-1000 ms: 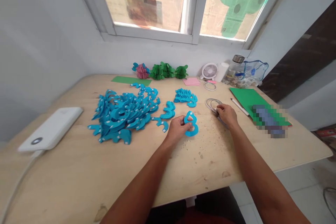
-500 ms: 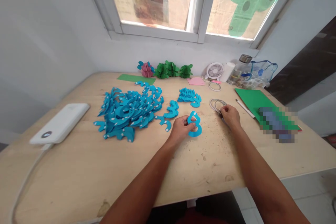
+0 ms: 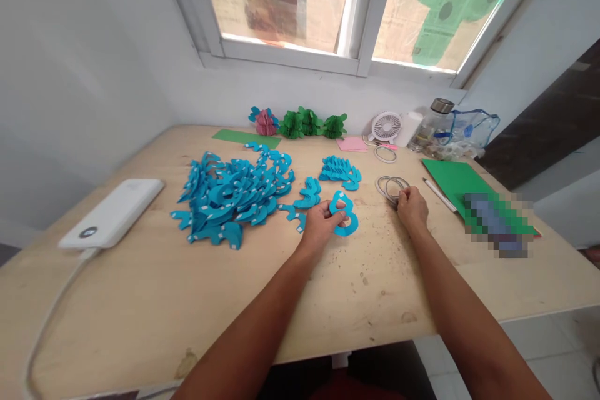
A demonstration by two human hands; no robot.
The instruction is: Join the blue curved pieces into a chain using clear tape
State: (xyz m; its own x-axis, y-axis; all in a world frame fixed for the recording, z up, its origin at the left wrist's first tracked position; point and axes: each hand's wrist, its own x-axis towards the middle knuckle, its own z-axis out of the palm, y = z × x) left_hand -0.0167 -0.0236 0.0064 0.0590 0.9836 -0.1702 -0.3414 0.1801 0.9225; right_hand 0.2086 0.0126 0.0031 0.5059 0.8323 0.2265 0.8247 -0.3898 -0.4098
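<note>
A blue paper cutout shaped like a figure 8 (image 3: 349,226), with small white patches on it, is pinched by my left hand (image 3: 321,225). My right hand (image 3: 412,209) has its fingers closed at the near edge of some thin, pale ring-shaped rolls (image 3: 384,189) lying on the table. Its fingertips partly hide what they grip. Left of my left hand sits a big heap of blue paper cutouts (image 3: 229,194), many bearing white patches. Smaller blue pieces (image 3: 309,192) lie between the heap and my left hand. Beyond them is a row of overlapping blue cutouts (image 3: 340,170).
A white power bank (image 3: 112,212) with a cable lies at left. Paper flowers (image 3: 300,124), a small fan (image 3: 387,126) and a bottle (image 3: 434,122) stand along the back. Green sheets (image 3: 450,175) and a white pen (image 3: 439,194) are at right. Crumbs dot the table (image 3: 328,300).
The blue cutout in my left hand has moved slightly up and to the left and tilted. My right hand stays by the rings. The view has shifted a little.
</note>
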